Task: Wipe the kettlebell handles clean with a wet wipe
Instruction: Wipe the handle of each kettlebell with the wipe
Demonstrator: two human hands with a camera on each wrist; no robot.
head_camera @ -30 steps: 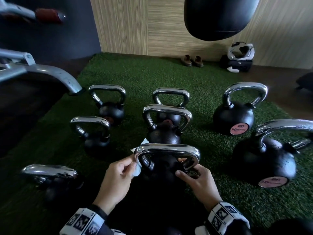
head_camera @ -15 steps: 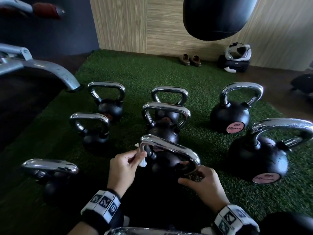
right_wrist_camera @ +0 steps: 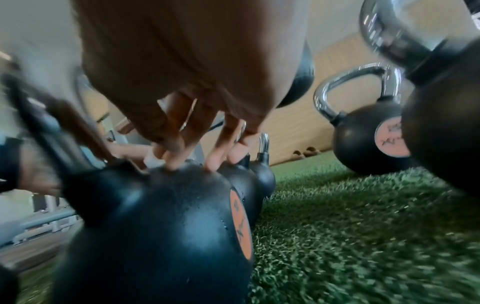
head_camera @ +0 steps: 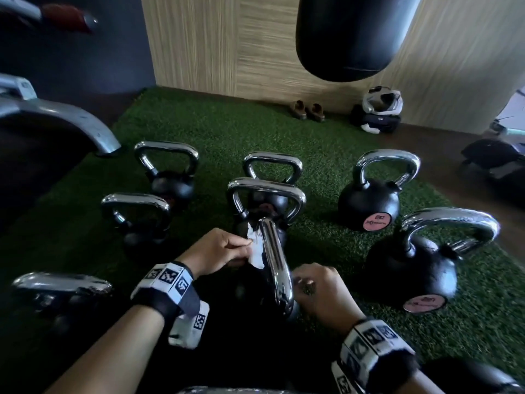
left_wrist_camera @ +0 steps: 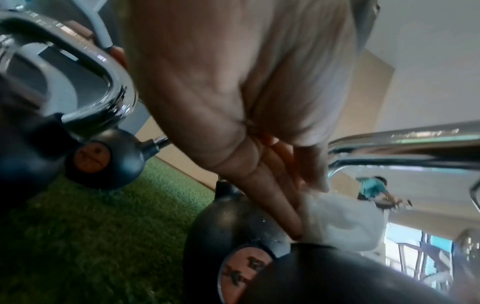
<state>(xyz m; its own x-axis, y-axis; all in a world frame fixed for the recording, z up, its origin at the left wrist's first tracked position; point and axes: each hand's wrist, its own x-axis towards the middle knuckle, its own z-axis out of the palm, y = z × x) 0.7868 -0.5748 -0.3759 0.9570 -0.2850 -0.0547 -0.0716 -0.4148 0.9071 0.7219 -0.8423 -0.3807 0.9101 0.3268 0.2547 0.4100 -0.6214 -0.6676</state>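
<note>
Several black kettlebells with chrome handles stand on green turf. The nearest kettlebell's chrome handle (head_camera: 277,263) now points away from me, seen end-on. My left hand (head_camera: 224,248) pinches a white wet wipe (head_camera: 257,248) against the handle's left side; the wipe (left_wrist_camera: 342,222) shows bunched under the fingertips in the left wrist view. My right hand (head_camera: 318,291) is at the handle's right, its straight fingertips (right_wrist_camera: 179,158) touching the top of the black ball (right_wrist_camera: 166,226).
Other kettlebells crowd around: two behind (head_camera: 267,194), two larger ones right (head_camera: 369,200) (head_camera: 414,265), several left (head_camera: 136,220). A black punching bag (head_camera: 352,35) hangs overhead. A grey machine arm (head_camera: 71,123) stands left. Shoes (head_camera: 306,110) and a bag lie by the wall.
The nearest kettlebell has been turned, so its handle swung from crosswise to pointing away from me. My left hand moved up and right with the wipe along the handle.
</note>
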